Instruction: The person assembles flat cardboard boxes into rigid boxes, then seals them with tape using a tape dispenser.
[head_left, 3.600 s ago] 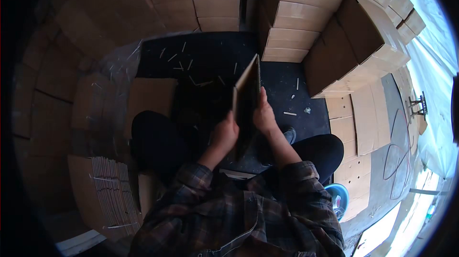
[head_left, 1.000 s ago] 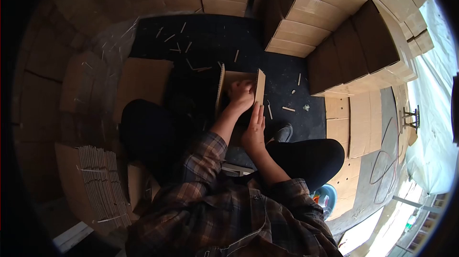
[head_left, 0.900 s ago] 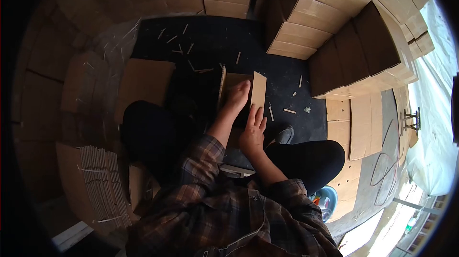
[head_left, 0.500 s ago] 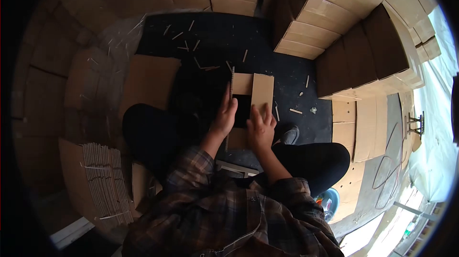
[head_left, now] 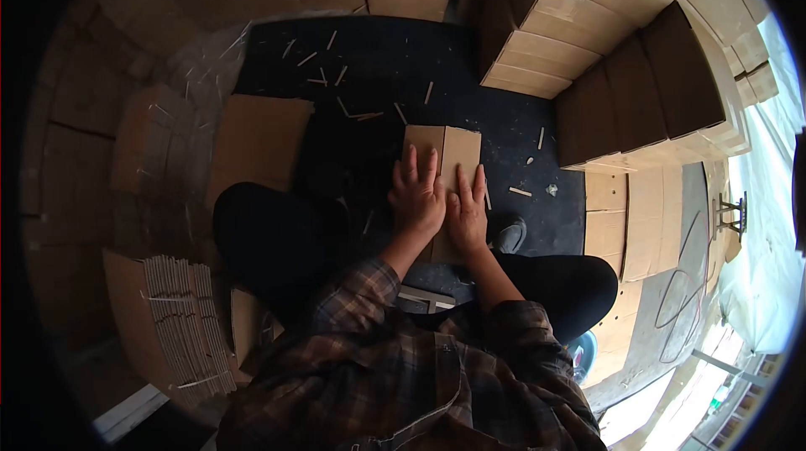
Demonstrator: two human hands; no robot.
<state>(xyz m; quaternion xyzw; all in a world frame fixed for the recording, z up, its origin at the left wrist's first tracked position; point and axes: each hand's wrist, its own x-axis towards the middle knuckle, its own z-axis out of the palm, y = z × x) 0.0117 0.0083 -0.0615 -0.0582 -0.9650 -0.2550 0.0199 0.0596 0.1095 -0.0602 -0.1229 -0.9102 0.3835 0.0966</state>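
A small cardboard box lies between my knees with both top flaps folded down, a seam running between them. My left hand rests flat on the left flap, its fingers spread and pointing away from me. On the right flap lies my right hand, fingers stretched out, its thumb side close to my left hand. The lower part of the box is partly hidden by my hands and wrists.
Stacked cartons stand at the back and right. Thin cardboard strips litter the black floor mat. A tied bundle of flat cardboard is at left, a blue tub beside my right knee.
The left flap, upright before, is now folded down and covers the dark opening. My left hand has moved from beside it to lie on top. My right hand has shifted slightly.
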